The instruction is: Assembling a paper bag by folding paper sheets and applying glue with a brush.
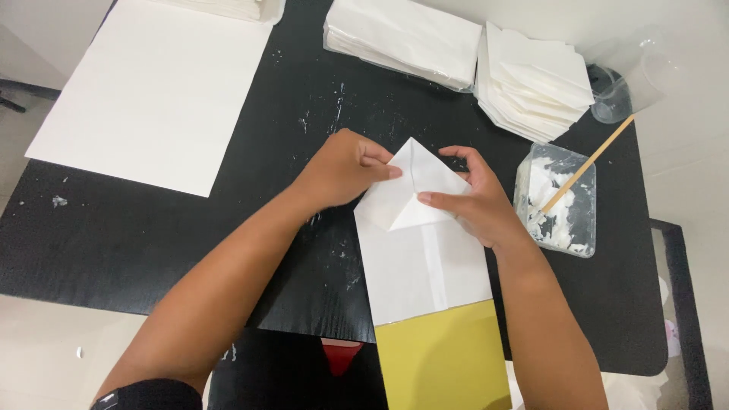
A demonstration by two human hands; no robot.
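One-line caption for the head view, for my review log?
Both hands, left hand and right hand, fold the top of a white paper bag on a black table beside a glue tub.

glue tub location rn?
In the head view, the clear glue tub sits on the black table by its right edge, just right of the right hand, below the paper stacks.

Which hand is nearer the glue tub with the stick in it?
Right. The right hand presses the folded white paper bag just beside the glue tub; the left hand is on the bag's far side.
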